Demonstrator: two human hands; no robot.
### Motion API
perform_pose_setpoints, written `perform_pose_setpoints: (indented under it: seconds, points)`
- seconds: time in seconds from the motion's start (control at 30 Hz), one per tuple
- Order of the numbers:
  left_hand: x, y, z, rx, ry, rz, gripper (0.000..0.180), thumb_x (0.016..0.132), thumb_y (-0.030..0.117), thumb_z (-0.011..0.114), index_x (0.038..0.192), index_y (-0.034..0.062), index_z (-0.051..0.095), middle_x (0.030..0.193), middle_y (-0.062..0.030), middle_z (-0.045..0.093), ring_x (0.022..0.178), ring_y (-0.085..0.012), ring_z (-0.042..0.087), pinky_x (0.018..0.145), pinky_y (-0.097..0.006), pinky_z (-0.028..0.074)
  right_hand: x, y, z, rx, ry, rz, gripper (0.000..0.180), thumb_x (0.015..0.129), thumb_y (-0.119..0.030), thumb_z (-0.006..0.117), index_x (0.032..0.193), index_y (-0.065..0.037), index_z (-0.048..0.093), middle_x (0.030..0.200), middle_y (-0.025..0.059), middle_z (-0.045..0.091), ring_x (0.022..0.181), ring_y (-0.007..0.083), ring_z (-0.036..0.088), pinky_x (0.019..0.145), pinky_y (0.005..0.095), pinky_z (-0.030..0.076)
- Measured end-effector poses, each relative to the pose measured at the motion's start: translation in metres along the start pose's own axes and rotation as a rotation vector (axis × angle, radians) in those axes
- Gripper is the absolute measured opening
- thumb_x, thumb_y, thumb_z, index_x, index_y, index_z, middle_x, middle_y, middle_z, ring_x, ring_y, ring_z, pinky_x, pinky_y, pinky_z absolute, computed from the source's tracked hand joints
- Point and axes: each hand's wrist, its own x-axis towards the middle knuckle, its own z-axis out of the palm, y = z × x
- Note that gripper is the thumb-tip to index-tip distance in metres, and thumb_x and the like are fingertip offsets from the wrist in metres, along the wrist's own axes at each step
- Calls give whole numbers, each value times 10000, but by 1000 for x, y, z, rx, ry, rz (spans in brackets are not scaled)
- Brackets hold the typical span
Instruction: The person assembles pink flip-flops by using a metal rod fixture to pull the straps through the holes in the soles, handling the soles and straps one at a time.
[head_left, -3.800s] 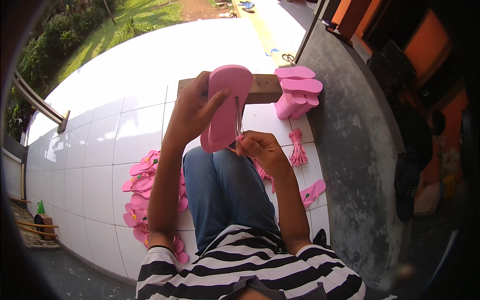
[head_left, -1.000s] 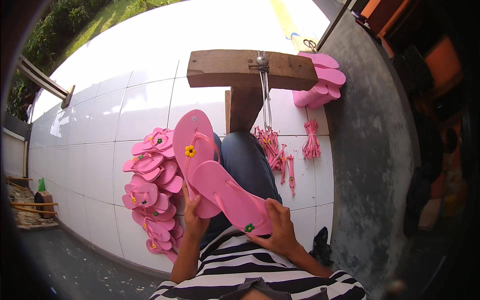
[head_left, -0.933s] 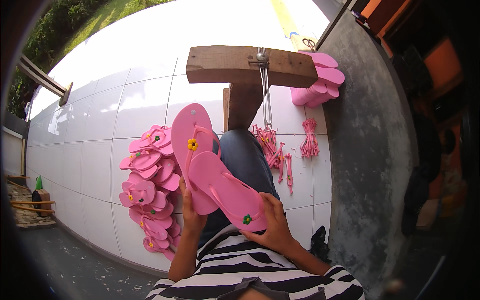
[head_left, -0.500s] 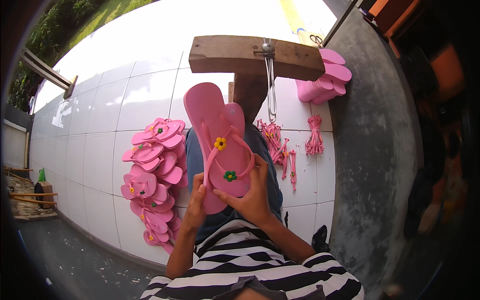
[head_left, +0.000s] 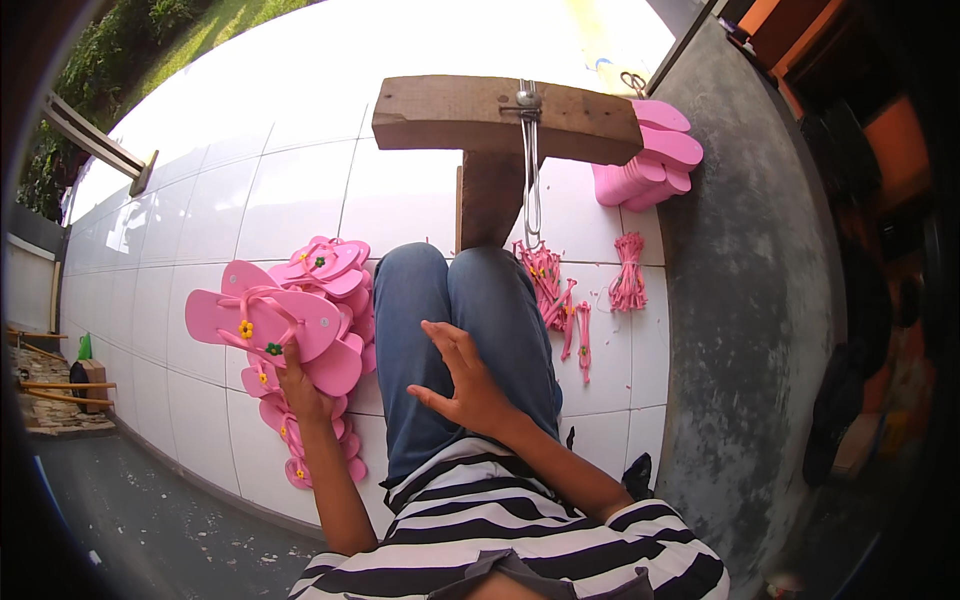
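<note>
A pair of pink flip-flops (head_left: 275, 308), one with a yellow flower and one with a green flower on its strap, is gripped at the near edge by my left hand (head_left: 304, 392). They are over a heap of finished pink flip-flops (head_left: 318, 432) on the floor to my left; whether they touch the heap I cannot tell. My right hand (head_left: 468, 385) is above my thighs with its fingers apart and nothing in it.
A T-shaped wooden stand (head_left: 500, 122) with a metal tool (head_left: 532, 170) hanging from it rises before my knees. Loose pink straps (head_left: 547, 285) and a tied strap bundle (head_left: 628, 272) lie to the right. Stacked pink soles (head_left: 650, 165) stand beyond, near scissors (head_left: 632, 84).
The flip-flop pair has moved from over my lap to the heap on the left, in my left hand. My right hand has let go of it and stays over my lap.
</note>
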Motion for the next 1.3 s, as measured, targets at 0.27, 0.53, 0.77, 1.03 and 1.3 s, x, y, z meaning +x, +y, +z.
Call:
perform_pose_setpoints:
  seconds: [0.27, 0.53, 0.77, 1.03, 1.3]
  points:
    - [98, -82, -96, -303, 287, -268, 421, 938, 283, 618, 1267, 40, 520, 1295, -112, 543, 1195, -246, 535, 1061, -398, 431, -4, 15, -29, 550, -127, 275, 386, 972, -166, 615, 1322, -37, 519, 1067, 74, 635, 966, 144, 629, 885, 293, 503]
    - [17, -69, 10, -103, 124, -260, 512, 922, 248, 601, 1365, 99, 394, 1301, -104, 535, 1147, -235, 527, 1008, -396, 427, 8, 24, -84, 661, 8, 457, 257, 998, -200, 579, 1181, -21, 601, 980, 58, 658, 902, 115, 636, 804, 269, 514]
    - [15, -28, 125, 1372, -311, 672, 381, 882, 275, 629, 1220, 104, 583, 1328, -88, 539, 1277, -272, 456, 1071, -520, 312, 83, 100, -176, -279, 616, 245, 166, 946, -170, 601, 943, -9, 640, 864, 132, 675, 735, 237, 666, 637, 334, 529]
    - [31, -34, 124, 1797, -221, 783, 305, 849, 322, 647, 1083, 128, 667, 1293, -61, 560, 1308, -285, 425, 1088, -585, 258, 230, 239, -332, -1061, 633, 329, 569, 829, -355, 719, 1301, -100, 529, 1200, 181, 569, 1104, 381, 567, 926, 473, 492]
    - [26, -34, 139, 1808, -221, 728, 289, 845, 314, 659, 1065, 128, 675, 1295, -37, 565, 1306, -273, 429, 1102, -569, 257, 306, 286, -363, -1229, 316, 567, 801, 804, -549, 687, 1493, -374, 319, 1519, 169, 282, 1312, 502, 349, 1000, 598, 417]
